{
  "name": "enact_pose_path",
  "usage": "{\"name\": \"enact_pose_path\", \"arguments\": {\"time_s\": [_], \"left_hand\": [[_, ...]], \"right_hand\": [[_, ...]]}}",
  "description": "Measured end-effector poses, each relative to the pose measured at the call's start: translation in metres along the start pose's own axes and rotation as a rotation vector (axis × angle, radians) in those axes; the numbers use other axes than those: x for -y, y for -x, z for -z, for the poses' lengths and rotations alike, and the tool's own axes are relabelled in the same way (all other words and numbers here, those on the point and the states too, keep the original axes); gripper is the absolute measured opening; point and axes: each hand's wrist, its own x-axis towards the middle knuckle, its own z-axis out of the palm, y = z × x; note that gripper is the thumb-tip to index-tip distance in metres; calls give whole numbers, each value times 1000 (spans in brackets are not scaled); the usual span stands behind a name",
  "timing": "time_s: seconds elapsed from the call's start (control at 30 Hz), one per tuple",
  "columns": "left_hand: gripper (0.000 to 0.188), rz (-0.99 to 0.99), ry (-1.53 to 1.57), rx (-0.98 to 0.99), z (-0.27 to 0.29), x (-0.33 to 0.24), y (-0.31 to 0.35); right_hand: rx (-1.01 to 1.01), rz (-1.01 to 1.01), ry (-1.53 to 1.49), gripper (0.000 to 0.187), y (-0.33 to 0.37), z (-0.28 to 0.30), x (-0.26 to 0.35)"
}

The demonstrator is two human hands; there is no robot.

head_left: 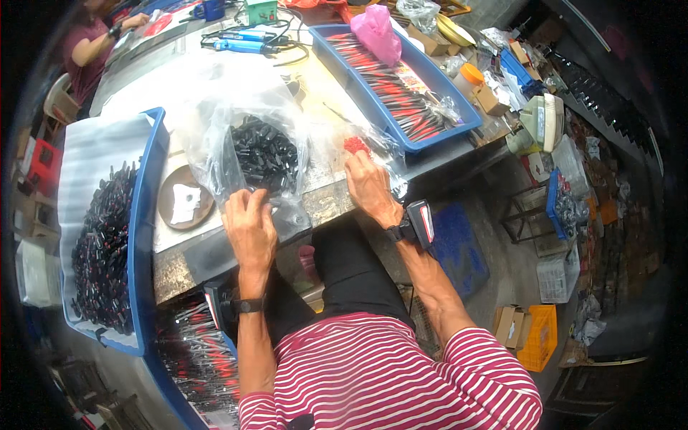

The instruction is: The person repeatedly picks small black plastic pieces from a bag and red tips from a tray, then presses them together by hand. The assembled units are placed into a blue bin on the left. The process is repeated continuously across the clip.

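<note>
Both hands are at the near edge of the worktop (326,197), and from where I stand the seated person in the red-and-white striped shirt (387,373) leans over them. At about seven o'clock from the middle of the worktop, the left hand (249,223) has its fingers curled onto the mouth of a clear plastic bag (215,136), pinching the film. The bag lies open toward the person and is heaped with small black parts (265,152). At about four o'clock from that bag, the right hand (369,185) rests knuckles up, fingers bent down onto a smaller clear bag (383,147); a little cluster of red pieces (356,145) sits just beyond its fingertips. I cannot tell whether it actually grips any of them. Each wrist wears a dark strap with a small device on it.

At nine o'clock from the left hand a long blue tray (152,208) runs along the worktop's side, filled with dark parts and lined with white foam sheet. Between that tray and the big bag lies a round brown disc (185,198). At one o'clock from the right hand a second blue tray (430,72) holds rows of red-and-black tools, with a pink bag (378,30) at its far end. Blue hand tools (240,43) with cables lie at the far edge, and another person (93,43) sits at the far left corner.
</note>
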Motion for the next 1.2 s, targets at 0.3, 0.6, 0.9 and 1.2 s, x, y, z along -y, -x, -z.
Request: {"name": "enact_pose_path", "arguments": {"time_s": [0.3,0.6,0.9,1.2], "left_hand": [[22,2,-136,-7,-3,-2,-1],[21,59,-19,-9,-1,-2,-4],[25,25,52,-71,3,-3,-3],[23,-17,185,-104,6,-13,-1]], "right_hand": [[30,-56,-3,4,-1,-9,-7],[-7,-175,-243,9,0,-3,-10],[87,-412,-588,13,0,22,17],[190,-422,-1019,9,-5,29,75]]}}
